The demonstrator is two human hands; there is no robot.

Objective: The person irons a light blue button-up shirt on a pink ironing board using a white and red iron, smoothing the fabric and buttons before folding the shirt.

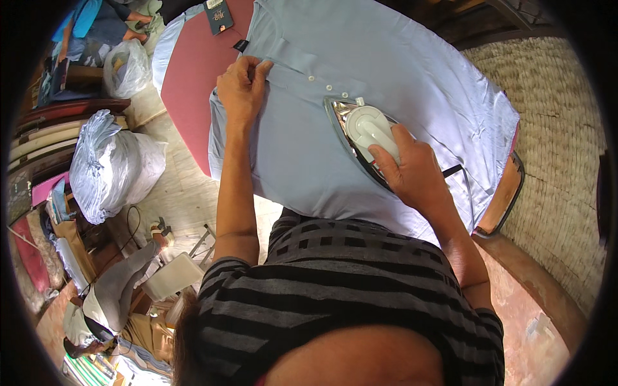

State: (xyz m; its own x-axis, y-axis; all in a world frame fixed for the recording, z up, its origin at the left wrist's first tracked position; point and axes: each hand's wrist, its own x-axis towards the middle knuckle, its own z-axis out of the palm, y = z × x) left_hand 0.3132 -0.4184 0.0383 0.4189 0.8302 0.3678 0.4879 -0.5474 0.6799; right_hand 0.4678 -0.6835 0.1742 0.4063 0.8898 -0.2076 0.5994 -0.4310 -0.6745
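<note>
A light blue buttoned shirt lies spread over the ironing board, whose reddish cover shows at the left. My right hand is wrapped round the handle of a white iron. The iron rests on the shirt just below its row of small white buttons, its tip toward the upper left. Near the collar, my left hand pinches the shirt's fabric between thumb and fingers. A dark tag lies on the board beyond the collar.
The iron's cord runs down past the board's right end, by a wooden edge. Stuffed plastic bags stand on the floor at the left. Another person's legs show at the lower left, and bare feet at the upper left.
</note>
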